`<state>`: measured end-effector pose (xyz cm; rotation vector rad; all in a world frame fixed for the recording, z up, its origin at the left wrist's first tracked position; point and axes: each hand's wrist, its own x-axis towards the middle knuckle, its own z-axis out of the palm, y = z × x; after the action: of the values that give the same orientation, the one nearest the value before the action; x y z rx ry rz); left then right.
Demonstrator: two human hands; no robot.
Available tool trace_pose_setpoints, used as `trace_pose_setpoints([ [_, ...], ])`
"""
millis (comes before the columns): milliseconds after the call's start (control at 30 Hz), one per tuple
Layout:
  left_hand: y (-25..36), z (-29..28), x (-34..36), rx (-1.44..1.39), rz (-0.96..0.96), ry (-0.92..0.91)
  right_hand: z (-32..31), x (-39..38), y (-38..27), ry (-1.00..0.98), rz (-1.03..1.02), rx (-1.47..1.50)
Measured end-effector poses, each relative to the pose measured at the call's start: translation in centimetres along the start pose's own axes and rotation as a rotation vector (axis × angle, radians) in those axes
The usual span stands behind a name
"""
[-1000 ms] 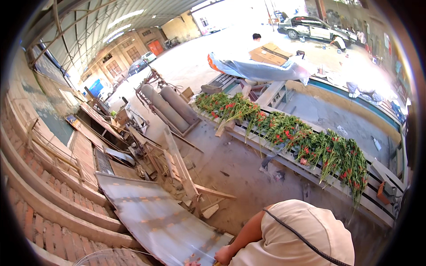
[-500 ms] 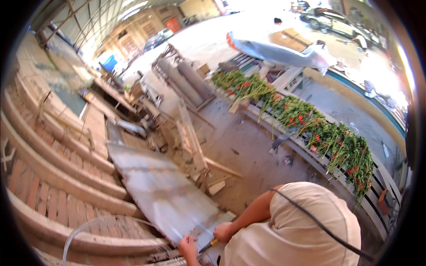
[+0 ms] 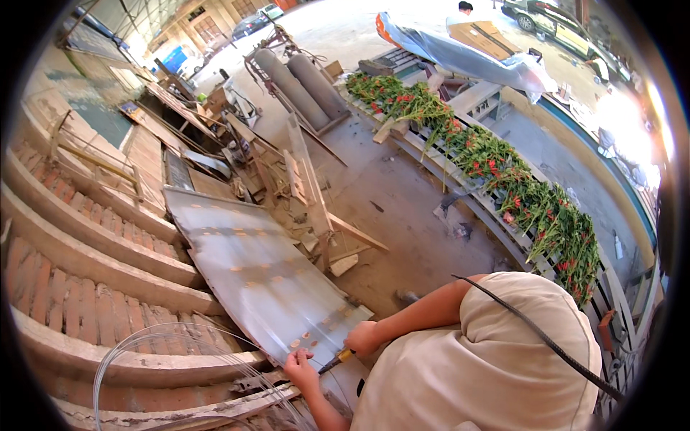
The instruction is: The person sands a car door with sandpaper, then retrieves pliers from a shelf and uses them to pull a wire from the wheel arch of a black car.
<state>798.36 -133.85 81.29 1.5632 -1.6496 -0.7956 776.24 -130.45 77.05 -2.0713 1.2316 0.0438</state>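
My right hand (image 3: 364,337) is closed around the yellow handle of a slim tool (image 3: 346,355); its dark end points down and left, and I cannot make out its kind. Close to that end, my left hand (image 3: 302,370) has its fingers curled and pinched together; whatever is between them is too small to name. Both hands are over the near end of a grey metal sheet (image 3: 266,284), which has darker bands and small brownish round marks. A coil of thin pale wire (image 3: 136,341) loops beside my left hand.
Ribbed brick-and-beam rows (image 3: 79,309) lie left of the sheet. Cut green plants with red flowers or fruit (image 3: 496,165) cover a slatted rack (image 3: 424,154) at right. Two grey cylinders (image 3: 305,86), loose timber (image 3: 309,179) and a plastic-covered long thing (image 3: 460,61) stand farther off. A person (image 3: 465,8) is behind a cardboard box.
The view has tilted and shifted, so the hands sit a little higher in it. The tool's dark end shows more clearly now. My right hand still grips the tool.
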Motion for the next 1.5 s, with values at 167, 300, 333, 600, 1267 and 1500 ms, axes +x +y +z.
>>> trace_pose_setpoints([
  [167,2.3,0.8,1.5,-0.054,0.048,0.073,0.6,0.0,1.7,-0.062,-0.050,0.039],
  [300,2.9,2.9,3.7,-0.244,-0.072,0.065,3.5,1.9,7.4,-0.061,-0.092,0.104],
  [333,2.4,3.3,4.1,-0.249,-0.101,0.045,4.0,2.2,9.5,-0.074,-0.035,0.222],
  [600,1.7,14.8,5.1,-0.169,-0.409,0.018,1.1,-7.0,30.8,0.010,0.589,0.446],
  [1267,15.4,45.8,21.7,-0.239,-0.488,-0.497,-6.1,-23.8,63.1,0.912,1.145,1.627],
  [1500,15.7,56.5,33.7,-0.169,-0.514,-0.605,-10.1,-21.4,67.9,0.807,1.178,1.817],
])
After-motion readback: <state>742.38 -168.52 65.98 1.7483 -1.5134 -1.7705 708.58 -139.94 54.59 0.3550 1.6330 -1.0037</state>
